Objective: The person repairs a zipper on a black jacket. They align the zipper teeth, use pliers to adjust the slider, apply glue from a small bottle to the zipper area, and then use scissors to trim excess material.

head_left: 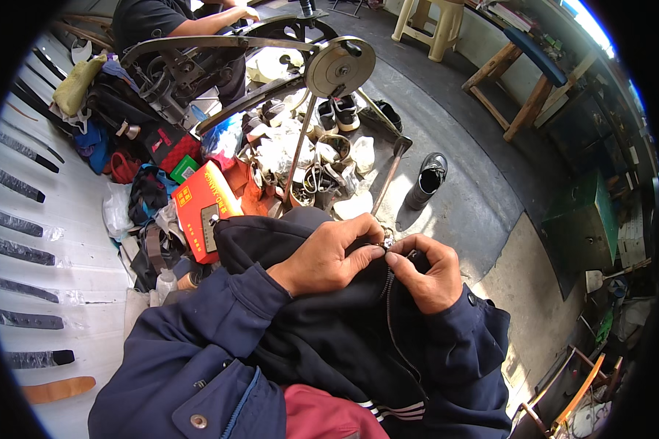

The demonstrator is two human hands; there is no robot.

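A black garment (322,344) with white stripes at its lower edge lies across my lap, its dark zipper (397,339) running down the right part. At a small metal zipper piece (388,241), my left hand (337,256) pinches with thumb and index finger from the left. My right hand (425,271) pinches the same spot from the right, thumb tip close to my left thumb. The exact part between the fingertips is small and partly covered.
A metal machine (342,69) with a wheel stands ahead; beyond it sits another person (146,22). Piled shoes (344,117), bags and a red box (202,201) fill the front left. A single black shoe (426,183), stools (512,88) and a green box (582,223) are rightward.
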